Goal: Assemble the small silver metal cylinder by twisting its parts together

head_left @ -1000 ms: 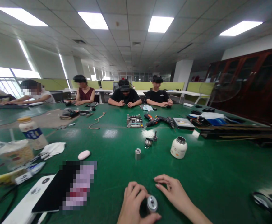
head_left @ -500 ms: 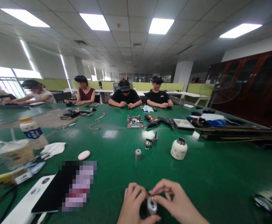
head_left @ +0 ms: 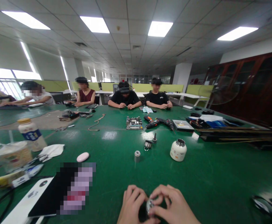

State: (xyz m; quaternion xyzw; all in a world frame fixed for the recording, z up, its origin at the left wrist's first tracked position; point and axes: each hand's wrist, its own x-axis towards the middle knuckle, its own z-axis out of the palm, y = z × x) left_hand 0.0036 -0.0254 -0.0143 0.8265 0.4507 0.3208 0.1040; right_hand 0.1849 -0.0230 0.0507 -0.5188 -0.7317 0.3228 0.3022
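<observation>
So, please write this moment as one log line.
left hand: around small metal cylinder | right hand: gripping its top | beyond: second metal cylinder, cream-coloured jar

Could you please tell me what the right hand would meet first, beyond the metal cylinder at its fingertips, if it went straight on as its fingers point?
Probably the left hand, just across that metal cylinder; depth is hard to judge.

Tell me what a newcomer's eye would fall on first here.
At the bottom, the left hand and right hand meet around a small metal cylinder. Beyond them, right of centre, an open cream jar stands on the green table. Farther back, a black-and-orange drill lies beside a circuit board.
</observation>
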